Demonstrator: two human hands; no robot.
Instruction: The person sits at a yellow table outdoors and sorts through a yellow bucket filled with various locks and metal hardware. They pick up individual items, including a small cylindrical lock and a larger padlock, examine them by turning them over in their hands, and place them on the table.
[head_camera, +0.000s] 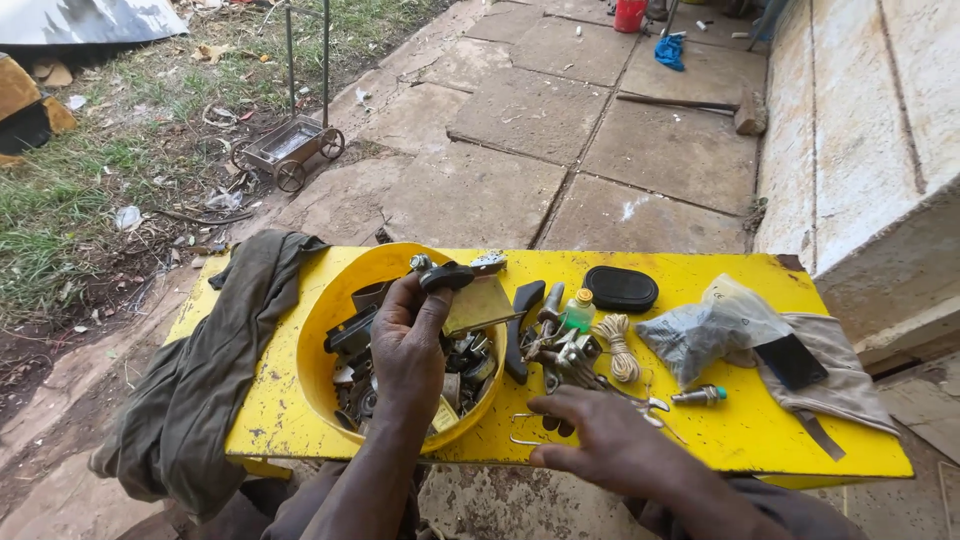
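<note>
Yellow bowl (330, 310) sits toward the table's (760, 430) left edge, heaped with metal scraps half hidden under my left hand (408, 345), whose fingers pinch a small black part (446, 277). My right hand (605, 440) rests open-fingered by the front edge, touching a wire clip (520, 430); its palm is hidden.

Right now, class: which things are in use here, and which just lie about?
In use: left hand lifting a black part from the yellow bowl; right hand on the wire clip.
Lying about: olive cloth, black case, cord, plastic bag, toy cart.
</note>
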